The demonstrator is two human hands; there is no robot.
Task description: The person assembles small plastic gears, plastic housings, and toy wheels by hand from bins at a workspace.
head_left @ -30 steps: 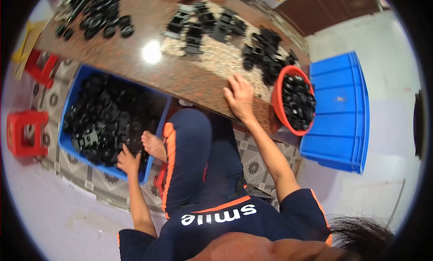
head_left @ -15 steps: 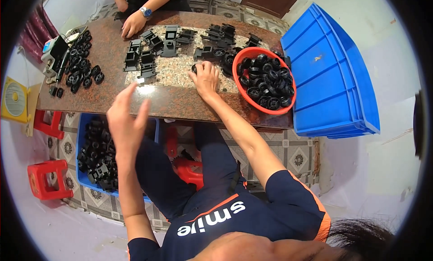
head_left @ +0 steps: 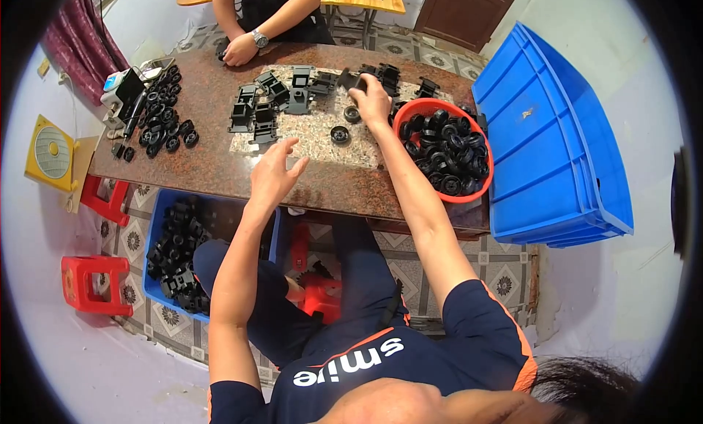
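Right hand point(head_left: 374, 103) pinches black part point(head_left: 347, 80); left hand point(head_left: 273, 173), loosely open, empty, could steady it, clearing wheels point(head_left: 339, 135) between.

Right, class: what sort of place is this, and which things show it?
Probably a small assembly workshop: a speckled table bears groups of black frame-like parts, a red basket is heaped with black wheels, and a low blue bin holds more black parts.

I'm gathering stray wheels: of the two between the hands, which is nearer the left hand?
The front wheel, closer to the near edge of the table; the other wheel sits behind it, nearer the right hand.
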